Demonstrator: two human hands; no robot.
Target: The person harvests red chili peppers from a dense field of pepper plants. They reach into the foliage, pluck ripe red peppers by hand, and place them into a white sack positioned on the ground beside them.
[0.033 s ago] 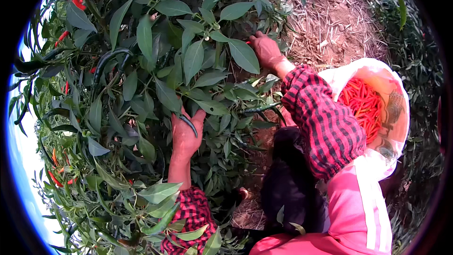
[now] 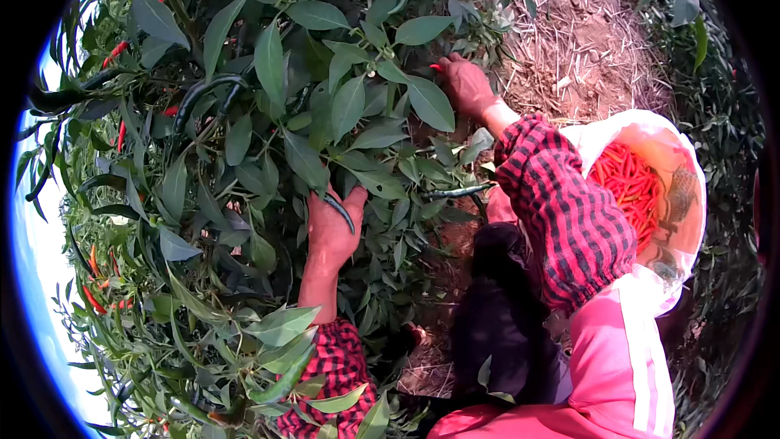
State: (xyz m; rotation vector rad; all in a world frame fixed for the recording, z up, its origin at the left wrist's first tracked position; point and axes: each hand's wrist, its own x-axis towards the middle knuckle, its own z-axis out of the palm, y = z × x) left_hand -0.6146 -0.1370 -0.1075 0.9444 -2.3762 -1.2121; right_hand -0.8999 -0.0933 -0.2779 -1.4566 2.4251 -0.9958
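Note:
Among the leaves of a chili plant, my right hand has its fingers closed, and a bit of red chili pepper shows at the fingertips. My left hand reaches up into the foliage lower on the same plant. Leaves cover its fingertips, and the thumb stands apart, so what it grips, if anything, cannot be seen. A dark green chili hangs across the back of that hand. Beside my right forearm, a white sack with its mouth open holds a heap of red chilies.
Dark green chilies hang on the left, and several red ones show farther out there. Straw-strewn soil runs between this row and another row of plants at right. A leafy stem crosses in front of my left sleeve.
The whole scene sits slightly farther right and lower in the picture. A little more of the red chili shows at my right fingertips. My left hand stays among the same leaves.

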